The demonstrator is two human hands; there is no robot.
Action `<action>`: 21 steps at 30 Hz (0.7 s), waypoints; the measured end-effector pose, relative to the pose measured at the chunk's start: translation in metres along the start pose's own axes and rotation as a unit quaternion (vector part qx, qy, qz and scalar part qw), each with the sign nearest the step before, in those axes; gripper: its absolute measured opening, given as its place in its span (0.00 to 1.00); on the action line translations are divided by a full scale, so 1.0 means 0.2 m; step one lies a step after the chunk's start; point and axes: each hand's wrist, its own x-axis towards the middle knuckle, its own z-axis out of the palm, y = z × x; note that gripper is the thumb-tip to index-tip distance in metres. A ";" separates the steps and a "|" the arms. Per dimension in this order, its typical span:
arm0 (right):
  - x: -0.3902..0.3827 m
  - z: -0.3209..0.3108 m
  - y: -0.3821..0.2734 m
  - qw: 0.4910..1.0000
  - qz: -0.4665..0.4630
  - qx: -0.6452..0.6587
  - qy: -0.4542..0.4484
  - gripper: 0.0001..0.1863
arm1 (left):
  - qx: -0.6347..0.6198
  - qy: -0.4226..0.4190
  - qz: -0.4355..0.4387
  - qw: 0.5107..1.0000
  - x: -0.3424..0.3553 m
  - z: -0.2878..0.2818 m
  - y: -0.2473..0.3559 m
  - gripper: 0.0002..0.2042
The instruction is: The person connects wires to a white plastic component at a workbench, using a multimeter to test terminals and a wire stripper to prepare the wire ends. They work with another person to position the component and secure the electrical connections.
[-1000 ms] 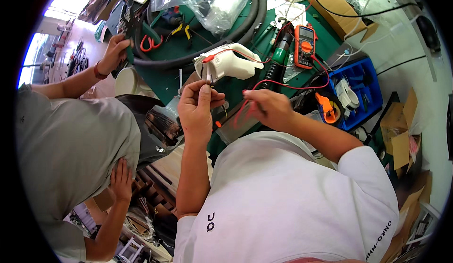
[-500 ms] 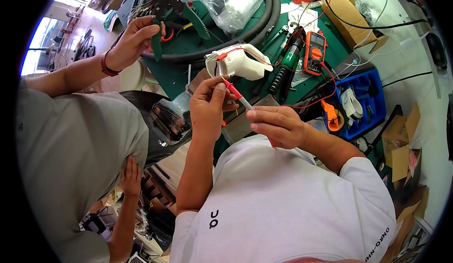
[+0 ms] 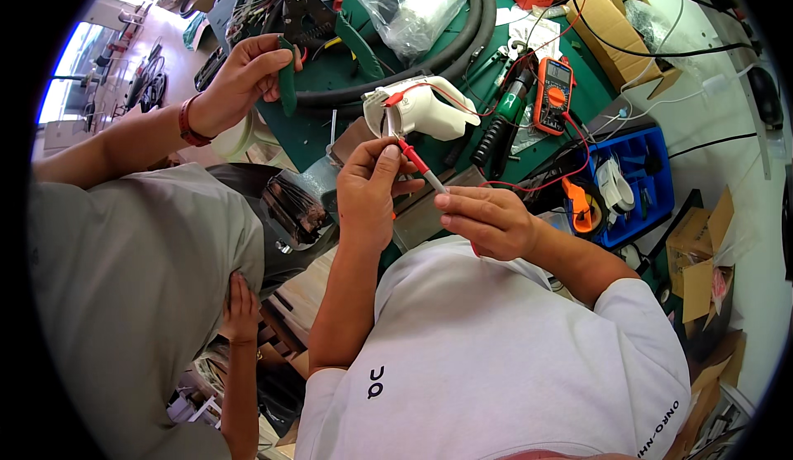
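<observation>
My right hand grips the grey end of a red and grey test probe, its red part slanting up and left. Close by, my left hand is closed in a pinch at the probe's tip; what its fingertips hold is too small to make out. Just beyond my fingers lies a white plug housing with a round open end, and a red clip on a red lead sits at that opening. An orange multimeter, with red leads near it, rests on the green table to the right.
At left, a person in grey holds green-handled wire strippers over the table. Thick black cable curves behind the housing. Right of my arm are a blue parts tray and an open cardboard box; a green-black tool lies near the multimeter.
The other person's hand and the wire strippers have shifted slightly right and down. My hands and the probe have moved only a little, with both grips kept.
</observation>
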 end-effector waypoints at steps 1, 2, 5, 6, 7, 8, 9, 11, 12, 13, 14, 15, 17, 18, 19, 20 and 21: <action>-0.01 0.00 0.00 1.000 -0.003 -0.005 -0.002 0.13 | -0.009 0.003 -0.001 1.000 0.00 0.00 0.00 0.09; -0.01 0.00 0.00 1.000 -0.005 -0.009 -0.006 0.13 | -0.019 0.007 -0.002 1.000 0.00 0.00 -0.01 0.09; -0.01 0.01 0.00 1.000 -0.006 -0.020 -0.017 0.13 | -0.039 0.013 -0.009 0.999 0.00 0.00 -0.01 0.08; -0.02 0.01 0.00 1.000 -0.005 -0.023 -0.020 0.12 | -0.045 0.014 -0.012 0.999 0.00 0.00 -0.01 0.08; -0.02 0.01 0.00 0.999 -0.004 -0.027 -0.022 0.12 | -0.049 0.014 -0.014 0.999 0.00 0.00 -0.01 0.08; -0.02 0.01 0.00 0.999 -0.005 -0.031 -0.026 0.12 | -0.052 0.014 -0.015 0.998 0.00 0.00 -0.01 0.08; -0.02 0.01 0.00 0.999 -0.006 -0.035 -0.029 0.12 | -0.055 0.014 -0.016 0.998 -0.01 0.00 -0.01 0.08; -0.02 0.01 0.00 0.998 -0.007 -0.041 -0.040 0.12 | -0.065 0.009 -0.022 0.998 0.00 -0.01 -0.01 0.09; -0.02 0.00 0.00 0.998 -0.007 -0.043 -0.048 0.11 | -0.070 0.006 -0.025 0.997 0.00 -0.01 -0.01 0.09; -0.01 0.00 0.00 0.997 -0.006 -0.045 -0.055 0.11 | -0.072 0.011 -0.026 0.997 0.00 -0.01 -0.01 0.09; -0.01 0.00 0.00 0.997 -0.005 -0.043 -0.060 0.11 | -0.074 0.015 -0.028 0.997 0.00 0.00 -0.01 0.09; -0.01 0.00 0.00 0.997 -0.003 -0.041 -0.065 0.11 | -0.076 0.019 -0.029 0.996 0.01 0.00 -0.01 0.08; -0.01 0.00 0.00 0.997 -0.003 -0.041 -0.072 0.11 | -0.089 0.020 -0.029 0.995 0.01 0.00 -0.01 0.08; -0.01 0.00 0.00 0.996 -0.003 -0.042 -0.075 0.11 | -0.095 0.020 -0.029 0.995 0.01 0.00 -0.02 0.08; -0.02 0.00 0.00 0.996 -0.004 -0.044 -0.077 0.11 | -0.099 0.021 -0.028 0.994 0.01 0.00 -0.02 0.07; -0.02 0.00 0.00 0.996 -0.006 -0.046 -0.079 0.11 | -0.102 0.024 -0.027 0.994 0.01 0.00 -0.02 0.07; -0.02 0.01 0.00 0.995 -0.008 -0.048 -0.081 0.11 | -0.106 0.027 -0.027 0.994 0.01 -0.01 -0.02 0.07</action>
